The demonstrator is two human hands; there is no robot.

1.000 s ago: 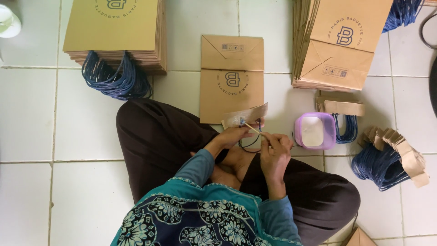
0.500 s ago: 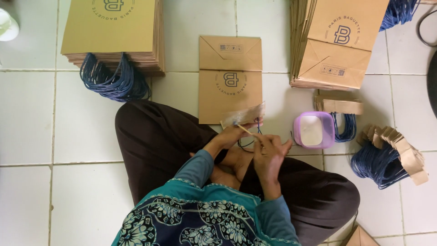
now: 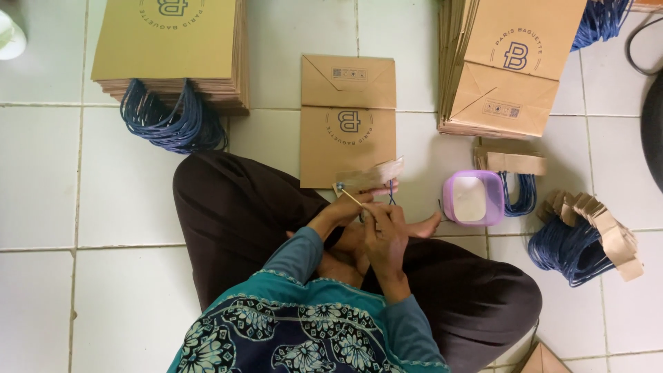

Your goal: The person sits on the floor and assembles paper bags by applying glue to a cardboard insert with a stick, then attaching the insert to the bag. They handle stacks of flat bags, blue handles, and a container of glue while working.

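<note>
I sit cross-legged on a tiled floor. My left hand holds a small brown cardboard strip with a blue cord hanging from it, just above my lap. My right hand is closed on a thin wooden stick whose tip touches the strip's left end. A flat brown paper bag lies on the floor right beyond my hands.
A lilac square tub with white contents sits to the right of my hands. Stacks of brown bags lie at back left and back right. Cardboard strips with blue cords are piled at the right.
The cardboard strip has shifted slightly and the stick's tip has moved to its left end. My hands stay over my lap.
</note>
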